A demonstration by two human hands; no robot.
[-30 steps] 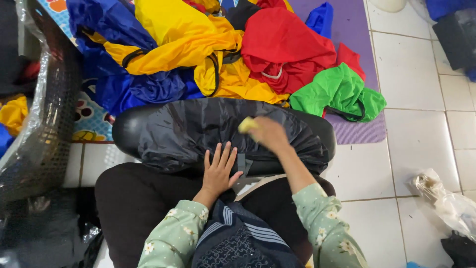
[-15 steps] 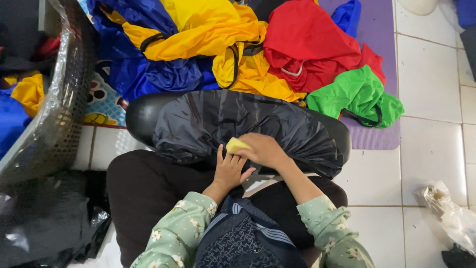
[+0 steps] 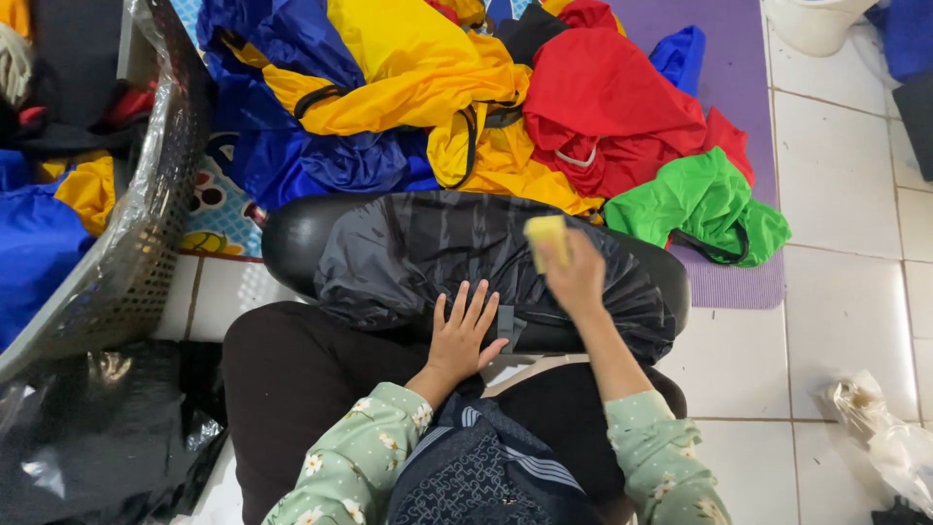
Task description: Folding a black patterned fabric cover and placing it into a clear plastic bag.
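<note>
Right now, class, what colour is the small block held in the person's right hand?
Pale yellow. The small block, held in the right hand above the black fabric, shows best in the head view.

There is one view only, taken from the head of the seated person and looking almost straight down over their lap. It sits close: the left hand (image 3: 465, 331) and the right hand (image 3: 573, 277) lie near the middle of the picture, with both flowered sleeves running off the bottom edge. Beyond the hands, toward the top, the view takes in a heap of coloured fabric (image 3: 466, 107) on the floor. Left of the hands a basket (image 3: 136, 262) cuts in; right of them lie white floor tiles (image 3: 846, 224).
</note>
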